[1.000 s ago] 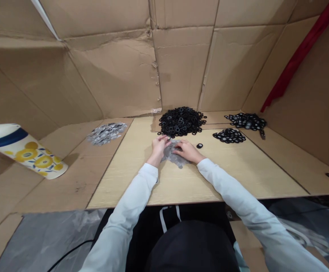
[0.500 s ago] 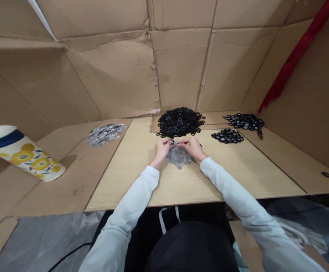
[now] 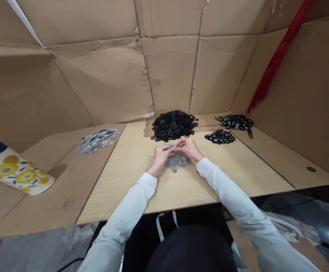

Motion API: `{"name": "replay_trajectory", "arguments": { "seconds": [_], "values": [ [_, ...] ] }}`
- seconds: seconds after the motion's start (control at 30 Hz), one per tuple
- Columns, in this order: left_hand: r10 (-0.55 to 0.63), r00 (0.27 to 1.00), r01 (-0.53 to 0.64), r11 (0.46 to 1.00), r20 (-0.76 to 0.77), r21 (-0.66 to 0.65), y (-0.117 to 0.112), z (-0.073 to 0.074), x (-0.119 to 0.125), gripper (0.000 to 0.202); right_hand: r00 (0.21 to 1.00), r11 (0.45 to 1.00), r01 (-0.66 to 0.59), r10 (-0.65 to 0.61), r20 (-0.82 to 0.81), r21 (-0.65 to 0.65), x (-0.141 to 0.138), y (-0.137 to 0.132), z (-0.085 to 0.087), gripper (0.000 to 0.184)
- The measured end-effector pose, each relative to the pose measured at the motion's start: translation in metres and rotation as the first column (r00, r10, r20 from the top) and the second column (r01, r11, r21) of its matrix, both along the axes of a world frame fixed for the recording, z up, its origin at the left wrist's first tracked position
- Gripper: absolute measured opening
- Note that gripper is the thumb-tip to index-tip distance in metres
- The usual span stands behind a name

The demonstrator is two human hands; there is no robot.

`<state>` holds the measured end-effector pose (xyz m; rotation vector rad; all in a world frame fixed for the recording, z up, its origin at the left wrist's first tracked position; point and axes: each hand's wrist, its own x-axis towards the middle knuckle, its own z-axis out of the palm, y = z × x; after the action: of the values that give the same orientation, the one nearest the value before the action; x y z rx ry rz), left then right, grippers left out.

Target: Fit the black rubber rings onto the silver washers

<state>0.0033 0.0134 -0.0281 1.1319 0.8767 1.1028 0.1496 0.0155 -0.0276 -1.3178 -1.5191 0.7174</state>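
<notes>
My left hand [image 3: 161, 156] and my right hand [image 3: 188, 148] meet fingertip to fingertip just above a small pile of translucent discs [image 3: 176, 163] on the pale board. The fingers of both hands are pinched. Whatever lies between them is too small and covered to make out. Right behind the hands rises a large heap of black rings [image 3: 173, 124]. To the right, a small pile of black rings with pale centres [image 3: 220, 136] lies on the board, and a second such pile [image 3: 235, 121] sits farther back.
Silvery discs [image 3: 96, 140] are heaped on the left cardboard. A white cylinder with yellow flowers [image 3: 19, 170] leans at far left. One black ring [image 3: 311, 169] lies near the right edge. Cardboard walls [image 3: 107, 83] enclose the back, and a red strip [image 3: 278, 60] hangs at right.
The view has shifted, so the scene sits farther left. A black ring showed at my left fingertips before; now it is not visible there. My fingertips have come closer together.
</notes>
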Motion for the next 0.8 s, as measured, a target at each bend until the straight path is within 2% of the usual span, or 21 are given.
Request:
{"name": "replay_trajectory", "arguments": {
  "seconds": [0.13,0.23,0.3,0.4,0.57,0.7,0.8],
  "values": [
    [0.01,1.0,-0.01,1.0,0.011,-0.01,0.002,0.001,-0.001,0.02,0.997,0.998,-0.021,0.016,-0.076,-0.06,-0.001,0.0,0.003,0.016],
    [0.043,0.999,-0.043,0.999,0.003,-0.023,0.004,0.002,0.0,0.017,0.999,1.0,-0.012,0.012,-0.051,-0.01,-0.002,0.002,0.0,0.01],
    [0.067,0.997,-0.066,0.997,0.024,-0.051,0.005,0.003,0.001,0.015,1.0,0.999,-0.004,0.004,-0.015,0.033,-0.003,0.003,-0.003,0.012],
    [0.09,0.994,-0.085,0.993,0.06,-0.086,0.004,0.005,0.003,0.014,1.0,1.0,-0.005,0.005,-0.005,0.027,-0.005,0.003,-0.005,0.018],
    [0.05,0.998,-0.048,0.998,0.026,-0.05,0.003,0.002,0.003,0.021,0.996,0.996,0.087,-0.087,0.017,0.01,-0.008,-0.001,0.0,0.009],
    [0.006,0.999,-0.004,0.999,0.051,-0.038,0.003,0.002,0.0,0.023,0.997,0.999,0.034,-0.037,-0.062,-0.035,-0.009,0.001,-0.003,0.008],
    [-0.045,0.995,0.049,0.998,0.093,-0.045,0.002,0.006,-0.002,0.018,0.974,0.999,-0.034,0.034,-0.225,0.003,-0.009,0.004,-0.008,0.016]
  ]
}}
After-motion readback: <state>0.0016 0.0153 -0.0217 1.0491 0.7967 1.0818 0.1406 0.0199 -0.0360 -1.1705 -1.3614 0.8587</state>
